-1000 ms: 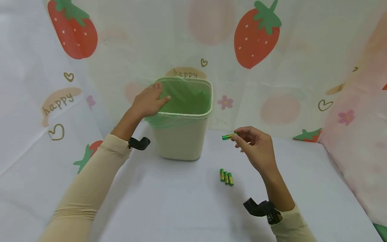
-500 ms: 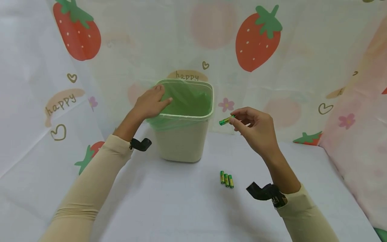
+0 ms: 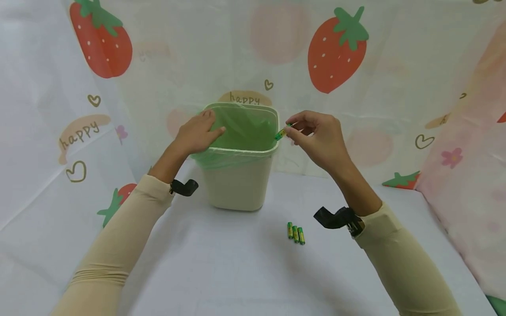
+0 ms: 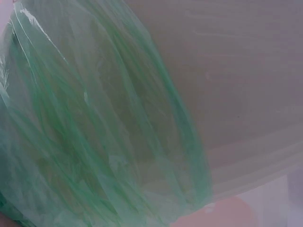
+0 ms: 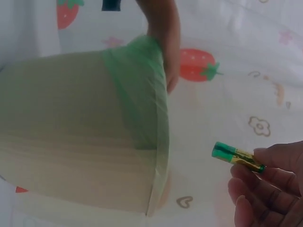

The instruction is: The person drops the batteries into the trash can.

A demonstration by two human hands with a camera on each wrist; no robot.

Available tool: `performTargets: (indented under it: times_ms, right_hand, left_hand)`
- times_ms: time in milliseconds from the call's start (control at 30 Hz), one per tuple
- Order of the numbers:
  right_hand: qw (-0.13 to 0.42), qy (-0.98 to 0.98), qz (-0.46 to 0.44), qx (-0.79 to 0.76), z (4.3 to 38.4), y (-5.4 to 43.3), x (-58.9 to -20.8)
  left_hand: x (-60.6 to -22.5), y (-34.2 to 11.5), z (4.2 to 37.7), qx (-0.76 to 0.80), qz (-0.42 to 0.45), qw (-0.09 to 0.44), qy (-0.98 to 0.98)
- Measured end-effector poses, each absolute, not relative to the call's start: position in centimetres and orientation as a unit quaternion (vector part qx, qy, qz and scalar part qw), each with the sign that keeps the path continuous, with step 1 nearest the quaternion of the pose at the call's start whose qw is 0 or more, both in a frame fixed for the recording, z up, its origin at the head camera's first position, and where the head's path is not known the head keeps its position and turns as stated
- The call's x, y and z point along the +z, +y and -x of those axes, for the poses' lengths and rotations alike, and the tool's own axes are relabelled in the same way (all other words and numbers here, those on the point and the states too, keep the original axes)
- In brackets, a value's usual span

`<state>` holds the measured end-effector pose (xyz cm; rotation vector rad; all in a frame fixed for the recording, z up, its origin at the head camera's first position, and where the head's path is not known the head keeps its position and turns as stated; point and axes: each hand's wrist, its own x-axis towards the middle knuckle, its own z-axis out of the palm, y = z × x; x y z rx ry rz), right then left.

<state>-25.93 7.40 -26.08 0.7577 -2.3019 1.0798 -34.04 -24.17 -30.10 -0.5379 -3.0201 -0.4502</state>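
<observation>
In the head view, a cream trash bin (image 3: 237,184) with a light green bag (image 3: 215,160) folded over its rim stands upright. My left hand (image 3: 197,134) rests on the bin's left rim, thumb stretched over the opening. The left wrist view shows only the bag's crinkled edge (image 4: 132,118) against the bin wall. My right hand (image 3: 318,136) pinches one green and yellow battery (image 3: 281,133) between thumb and fingers. That battery overlaps the bin's right rim in the head view; the right wrist view shows its green end (image 5: 223,151) pointing toward the bin mouth.
Several similar things lie about: three batteries (image 3: 295,233) side by side on the white tabletop (image 3: 221,263), right of the bin. Behind the bin hangs a cloth (image 3: 276,39) printed with strawberries. A black wrist camera (image 3: 336,218) sits on the right wrist, another (image 3: 183,188) on the left.
My right hand has risen and moved left with the battery, from beside the bin up to its right rim. The left hand stays at the left rim.
</observation>
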Motion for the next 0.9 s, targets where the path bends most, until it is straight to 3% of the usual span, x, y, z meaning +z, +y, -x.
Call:
performTargets:
  times_ms: [900]
  right_hand:
    - [0.174, -0.895, -0.284, 0.298, 29.9, 3.9, -26.3]
  left_hand:
    - [-30.2, -24.2, 34.0, -0.151, 0.174, 0.026, -0.973]
